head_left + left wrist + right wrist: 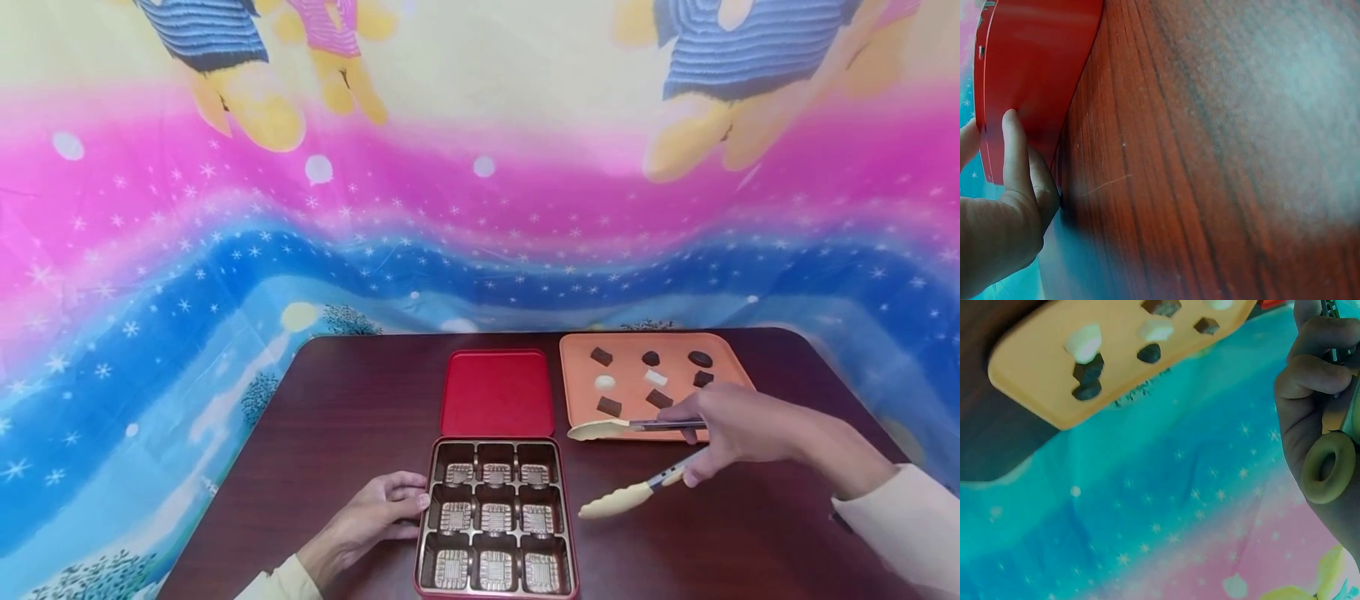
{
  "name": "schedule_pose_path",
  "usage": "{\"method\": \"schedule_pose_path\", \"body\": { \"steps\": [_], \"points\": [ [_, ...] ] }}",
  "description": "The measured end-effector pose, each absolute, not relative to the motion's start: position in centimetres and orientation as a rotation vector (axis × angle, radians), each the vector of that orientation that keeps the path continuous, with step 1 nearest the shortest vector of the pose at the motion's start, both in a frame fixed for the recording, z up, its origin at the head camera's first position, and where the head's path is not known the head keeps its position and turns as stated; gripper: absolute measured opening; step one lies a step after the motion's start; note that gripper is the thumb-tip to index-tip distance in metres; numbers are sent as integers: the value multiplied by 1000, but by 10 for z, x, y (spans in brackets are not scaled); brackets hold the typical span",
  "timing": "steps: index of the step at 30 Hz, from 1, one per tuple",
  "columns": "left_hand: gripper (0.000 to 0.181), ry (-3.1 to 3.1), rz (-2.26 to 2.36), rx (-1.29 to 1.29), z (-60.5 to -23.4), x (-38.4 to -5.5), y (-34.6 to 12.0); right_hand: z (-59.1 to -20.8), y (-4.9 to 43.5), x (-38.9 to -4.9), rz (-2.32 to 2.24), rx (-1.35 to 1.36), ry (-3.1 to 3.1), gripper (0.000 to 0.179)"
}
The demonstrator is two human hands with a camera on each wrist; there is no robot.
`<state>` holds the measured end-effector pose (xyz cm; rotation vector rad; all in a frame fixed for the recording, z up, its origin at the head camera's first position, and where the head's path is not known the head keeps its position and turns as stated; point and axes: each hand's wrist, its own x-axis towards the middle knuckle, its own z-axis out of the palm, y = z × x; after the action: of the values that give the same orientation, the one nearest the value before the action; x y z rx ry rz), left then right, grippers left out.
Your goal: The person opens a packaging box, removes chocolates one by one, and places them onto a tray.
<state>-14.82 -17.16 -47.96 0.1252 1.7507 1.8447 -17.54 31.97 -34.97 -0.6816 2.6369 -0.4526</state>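
Note:
My right hand [738,429] grips a pair of tongs [618,502] with cream tips, spread apart between the tin and the tray, nothing between them. In the right wrist view, the ring end of the tongs [1337,487] sticks out by the palm. My left hand [371,510] rests against the left side of a square red tin [572,550]; in the left wrist view, extended fingers [1016,153] touch the red tin wall [1041,56]. Inside the tin lies a bronze insert with several square compartments, all bare.
An orange tray [581,408] at the back right bears several dark and white chocolate-like pieces, such as a round white one [604,382]. The red lid [497,393] lies behind the tin. A printed cloth [480,208] hangs behind the dark wooden table [345,400].

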Motion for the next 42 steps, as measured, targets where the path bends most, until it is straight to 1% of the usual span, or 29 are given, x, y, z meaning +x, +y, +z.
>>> {"method": "schedule_pose_path", "body": {
  "steps": [5,16,26,31,36,42],
  "points": [
    [56,1759,1841,118,-480,-148,-172,-363,321,-169,-506,-744,2630,81],
    [56,1767,1843,112,-479,-147,-173,-386,330,-159,-540,-851,2670,76],
    [57,1765,1841,105,-478,-144,-174,-411,340,-153,-519,-881,2716,83],
    [57,1765,1839,110,-479,-144,-174,-420,344,-149,-449,-803,2723,91],
    [57,1760,1839,122,-479,-144,-174,-427,347,-146,-473,-700,2650,91],
    [55,1759,1840,120,-479,-143,-174,-437,346,-145,-444,-670,2644,92]
  ]
}}
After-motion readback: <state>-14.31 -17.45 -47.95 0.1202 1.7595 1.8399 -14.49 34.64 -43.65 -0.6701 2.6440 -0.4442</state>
